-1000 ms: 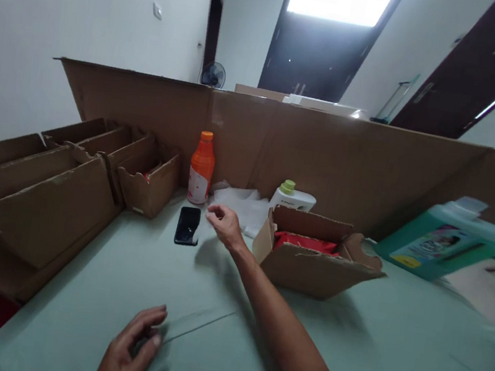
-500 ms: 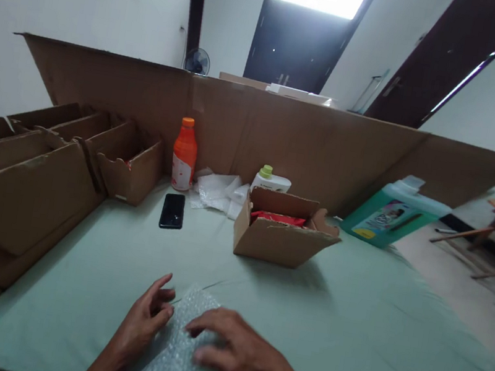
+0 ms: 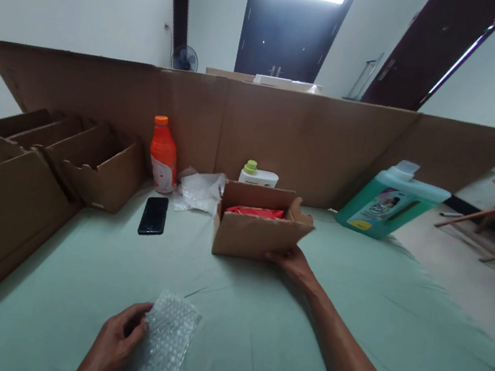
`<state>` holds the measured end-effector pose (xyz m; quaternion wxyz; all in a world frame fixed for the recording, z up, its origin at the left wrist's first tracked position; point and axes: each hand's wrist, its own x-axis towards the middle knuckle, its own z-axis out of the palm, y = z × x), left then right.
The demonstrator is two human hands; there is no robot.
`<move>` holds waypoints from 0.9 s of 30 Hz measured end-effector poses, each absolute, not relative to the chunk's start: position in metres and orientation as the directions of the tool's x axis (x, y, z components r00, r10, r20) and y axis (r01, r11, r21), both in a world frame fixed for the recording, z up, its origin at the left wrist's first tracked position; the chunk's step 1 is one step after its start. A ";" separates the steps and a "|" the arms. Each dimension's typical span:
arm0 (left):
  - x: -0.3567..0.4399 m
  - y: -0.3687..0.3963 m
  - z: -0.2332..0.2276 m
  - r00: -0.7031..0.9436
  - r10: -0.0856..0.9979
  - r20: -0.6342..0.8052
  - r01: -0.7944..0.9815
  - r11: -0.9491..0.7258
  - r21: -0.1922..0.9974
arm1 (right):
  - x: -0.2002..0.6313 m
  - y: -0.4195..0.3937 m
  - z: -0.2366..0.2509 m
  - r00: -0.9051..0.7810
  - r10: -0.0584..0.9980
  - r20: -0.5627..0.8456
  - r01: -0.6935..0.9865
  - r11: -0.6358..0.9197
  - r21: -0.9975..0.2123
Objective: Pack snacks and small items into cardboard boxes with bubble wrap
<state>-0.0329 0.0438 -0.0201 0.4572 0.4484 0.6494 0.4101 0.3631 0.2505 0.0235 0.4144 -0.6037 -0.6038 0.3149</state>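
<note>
My left hand (image 3: 116,340) is at the lower middle, its thumb and fingers curled on the left edge of a strip of bubble wrap (image 3: 169,339). The strip lies along the cloth and runs off the bottom of the view. Farther forward, my right hand (image 3: 294,265) grips the lower right corner of a small open cardboard box (image 3: 243,238). Some of its fingers are hidden at the box's side. Red packaging (image 3: 255,211) shows inside that box. Right behind the box is a white bottle with a green cap (image 3: 258,176).
Cardboard bins (image 3: 3,216) line the left side. A black phone (image 3: 153,216), an orange bottle (image 3: 164,156) and crumpled clear wrap (image 3: 199,192) lie or stand near the cardboard screen (image 3: 283,135). At the right, a jug of green liquid (image 3: 390,202) leans over. Pale green cloth (image 3: 347,327) covers the surface.
My right hand has left the bubble wrap and reached forward to the box's corner. My left hand has closed on the wrap's edge. The whole view has shifted slightly.
</note>
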 end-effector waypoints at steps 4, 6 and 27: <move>-0.033 0.043 -0.003 -0.148 0.939 -0.309 0.143 0.330 0.933 | 0.316 0.278 0.012 0.052 0.988 0.148 0.458 0.108 -0.882; -0.031 0.045 0.011 -0.111 0.932 -0.345 0.122 0.357 0.926 | 0.301 0.287 0.010 0.054 0.986 0.159 0.455 0.117 -0.883; 0.019 0.083 0.006 0.061 0.975 -0.212 0.173 0.199 0.965 | 0.218 0.189 0.022 -0.183 0.955 0.232 0.387 0.287 -0.876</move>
